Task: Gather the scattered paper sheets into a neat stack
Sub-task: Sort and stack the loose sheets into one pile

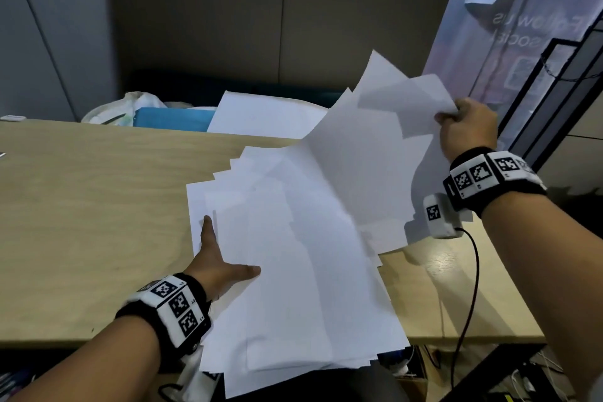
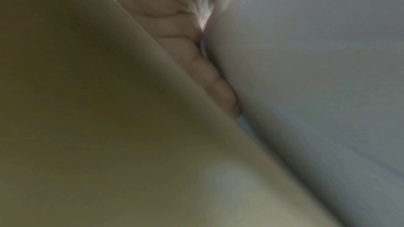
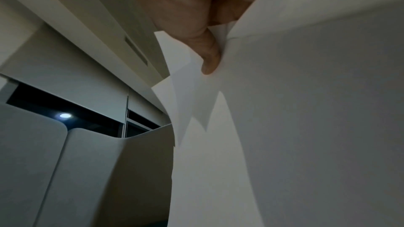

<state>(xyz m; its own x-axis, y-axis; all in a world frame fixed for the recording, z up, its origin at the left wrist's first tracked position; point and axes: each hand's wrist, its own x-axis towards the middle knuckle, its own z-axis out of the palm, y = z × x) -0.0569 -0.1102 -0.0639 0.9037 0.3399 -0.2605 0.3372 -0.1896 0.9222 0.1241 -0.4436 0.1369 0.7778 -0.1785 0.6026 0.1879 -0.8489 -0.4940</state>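
A loose pile of white paper sheets (image 1: 293,254) lies fanned out on the wooden table (image 1: 81,206) and overhangs its near edge. My left hand (image 1: 219,256) rests at the pile's left side with straight digits spread on the paper; its other fingers are hidden under the top sheets. In the left wrist view the fingers (image 2: 196,58) lie between table (image 2: 87,110) and paper (image 2: 317,92). My right hand (image 1: 452,117) pinches the corners of several lifted sheets (image 1: 375,147) above the table's far right, thumb (image 3: 210,58) pressed on the sheets (image 3: 306,127). One more sheet (image 1: 261,117) lies at the far edge.
A blue box (image 1: 173,119) and a white plastic bag (image 1: 130,104) sit behind the table's far edge. A printed banner (image 1: 509,26) and a black metal frame (image 1: 554,91) stand close on the right. A black cable (image 1: 470,287) hangs from my right wrist.
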